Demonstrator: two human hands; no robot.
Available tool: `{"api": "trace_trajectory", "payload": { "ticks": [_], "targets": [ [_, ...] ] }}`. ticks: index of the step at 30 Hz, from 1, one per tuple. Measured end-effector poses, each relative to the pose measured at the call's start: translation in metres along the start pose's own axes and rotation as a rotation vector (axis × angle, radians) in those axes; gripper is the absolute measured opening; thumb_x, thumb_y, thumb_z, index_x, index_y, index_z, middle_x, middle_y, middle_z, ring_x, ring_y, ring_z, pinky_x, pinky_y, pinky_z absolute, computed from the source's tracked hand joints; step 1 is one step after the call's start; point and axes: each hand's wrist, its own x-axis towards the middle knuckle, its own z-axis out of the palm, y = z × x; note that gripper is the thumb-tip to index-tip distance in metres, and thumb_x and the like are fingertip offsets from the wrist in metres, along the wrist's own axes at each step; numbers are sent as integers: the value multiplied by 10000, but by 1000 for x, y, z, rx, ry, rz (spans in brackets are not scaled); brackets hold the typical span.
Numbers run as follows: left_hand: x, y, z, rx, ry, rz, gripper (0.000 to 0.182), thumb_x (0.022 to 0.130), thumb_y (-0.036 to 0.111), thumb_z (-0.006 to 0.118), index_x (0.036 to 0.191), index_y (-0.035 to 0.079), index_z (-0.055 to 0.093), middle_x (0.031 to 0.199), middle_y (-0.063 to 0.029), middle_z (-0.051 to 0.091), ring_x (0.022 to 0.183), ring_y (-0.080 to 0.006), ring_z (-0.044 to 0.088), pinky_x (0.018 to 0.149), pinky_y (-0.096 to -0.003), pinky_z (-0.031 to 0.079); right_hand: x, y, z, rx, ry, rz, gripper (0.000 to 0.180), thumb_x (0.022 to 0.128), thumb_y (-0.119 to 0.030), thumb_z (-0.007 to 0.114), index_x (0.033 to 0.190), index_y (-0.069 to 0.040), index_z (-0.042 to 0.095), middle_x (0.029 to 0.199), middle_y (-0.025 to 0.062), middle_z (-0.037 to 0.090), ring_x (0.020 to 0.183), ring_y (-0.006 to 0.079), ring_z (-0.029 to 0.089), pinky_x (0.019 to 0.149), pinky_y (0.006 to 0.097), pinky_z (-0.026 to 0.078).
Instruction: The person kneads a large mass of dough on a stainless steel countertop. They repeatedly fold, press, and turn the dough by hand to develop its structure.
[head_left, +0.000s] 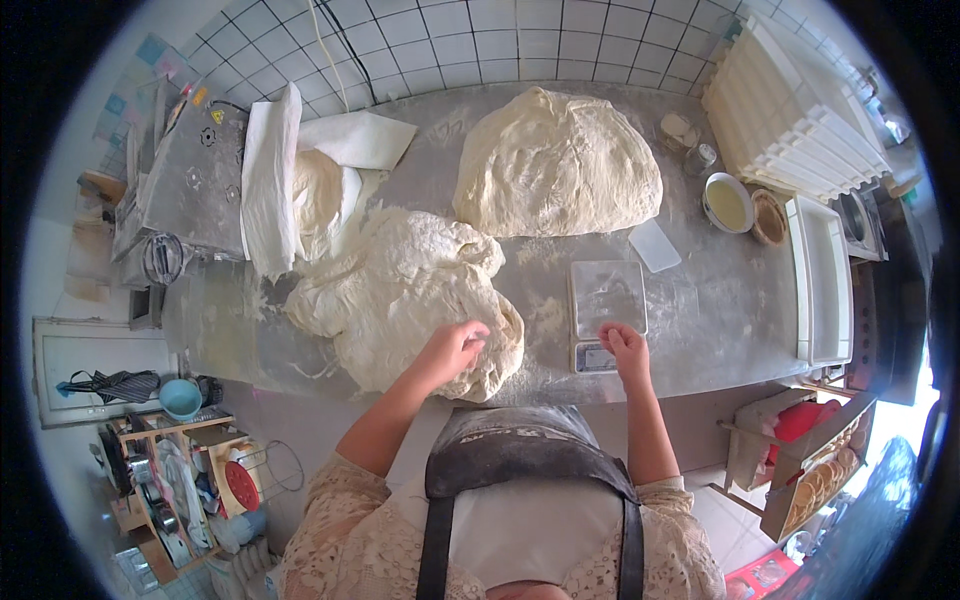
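Before me a floury metal worktable carries two big masses of pale dough. My left hand is over the right part of the nearer, uneven dough, its fingers bent; whether it touches the dough or pinches a bit of it is unclear. Over the front of a digital kitchen scale is my right hand, with the fingertips drawn together and no object visible in them. The second, smoother dough mass rests behind, towards the wall. A translucent dough scraper lies between it and the scale.
At the left, an opened white sack of flour stands beside a metal machine. To the right are a bowl of yellowish liquid, a brown bowl, a glass jar, stacked white trays and a white rectangular tray.
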Motion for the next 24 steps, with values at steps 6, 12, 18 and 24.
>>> {"api": "trace_trajectory", "payload": {
  "ticks": [6, 12, 18, 24],
  "targets": [
    [-26, -27, -13, 126, 62, 255, 136, 806, 36, 527, 928, -15, 557, 691, -87, 584, 572, -135, 565, 544, -263, 458, -6, -1, -5, 58, 48, 26, 185, 834, -86, 482, 931, 13, 606, 782, 46, 611, 707, 104, 574, 668, 232, 476],
    [-27, -20, -9, -48, 23, 68, 160, 793, 30, 516, 943, -17, 545, 793, -137, 602, 625, -194, 592, 582, -305, 464, -6, 0, -30, -51, 117, 67, 183, 848, -88, 482, 949, 4, 603, 814, 36, 609, 744, 87, 556, 631, 211, 449],
    [-10, -11, 6, 23, -46, -9, 208, 810, 2, 457, 1007, 3, 524, 780, -144, 609, 606, -205, 607, 574, -327, 474, 7, 18, -58, -179, 267, -51, 200, 821, -124, 505, 951, -18, 613, 782, 37, 621, 699, 102, 556, 658, 247, 445],
    [-7, -27, -22, 364, 323, 339, 266, 806, -44, 439, 1055, 20, 508, 883, -169, 600, 695, -212, 627, 632, -317, 490, 18, 33, -69, -375, 302, -55, 232, 793, -178, 555, 965, -31, 605, 826, 102, 636, 746, 177, 602, 689, 287, 457]
  ]
}}
